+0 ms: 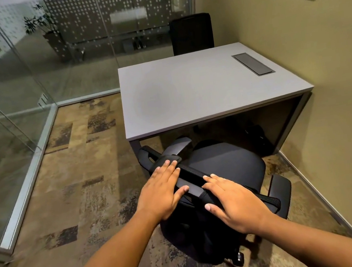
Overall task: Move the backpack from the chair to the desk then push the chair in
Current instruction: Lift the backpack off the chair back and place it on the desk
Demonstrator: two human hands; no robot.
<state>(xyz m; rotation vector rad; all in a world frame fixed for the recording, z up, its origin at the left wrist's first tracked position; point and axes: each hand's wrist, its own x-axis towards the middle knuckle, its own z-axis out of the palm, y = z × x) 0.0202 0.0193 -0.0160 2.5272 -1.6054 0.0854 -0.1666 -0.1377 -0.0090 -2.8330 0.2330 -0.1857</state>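
A black office chair (227,164) stands in front of the grey desk (187,91), its seat bare and partly under the desk's near edge. My left hand (163,191) and my right hand (232,200) lie flat on the top rail of the chair's backrest (190,176), fingers spread and pointing toward the desk. The backrest hangs dark below my hands. No backpack shows on the seat or on the desk top. A dark shape (255,138) sits under the desk at the right; I cannot tell what it is.
A second black chair (191,33) stands behind the desk. The desk has a grey cable hatch (253,63) and stands close to the tan wall (334,88) on the right. Glass partitions (9,111) close the left and far sides. Patterned carpet (82,180) lies to the left.
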